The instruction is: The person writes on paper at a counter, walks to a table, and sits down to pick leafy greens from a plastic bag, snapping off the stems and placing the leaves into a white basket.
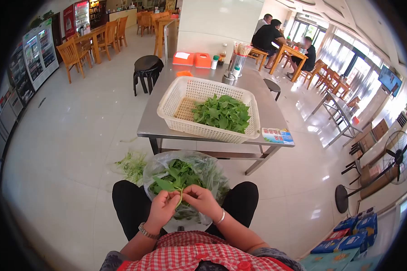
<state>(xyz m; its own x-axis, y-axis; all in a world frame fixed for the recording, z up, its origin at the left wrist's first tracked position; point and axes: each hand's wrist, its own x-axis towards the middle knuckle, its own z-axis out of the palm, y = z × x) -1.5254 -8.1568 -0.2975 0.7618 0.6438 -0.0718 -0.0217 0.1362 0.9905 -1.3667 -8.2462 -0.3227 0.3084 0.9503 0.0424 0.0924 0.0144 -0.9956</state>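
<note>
Between my knees stands a clear plastic bag full of leafy greens. Above it, my left hand and my right hand meet, both with fingers pinched on one green leafy stem. Its leaves point up and to the left, and the bare stalk hangs down between the fingertips. In front of me on the metal table sits a cream plastic basket, with a heap of picked leaves in its right part.
Discarded stalks lie on the floor left of the bag. Behind the basket are orange-red tissue boxes, condiment bottles and a chopstick holder. Black stools stand left of the table, a standing fan at right. People sit at a far table.
</note>
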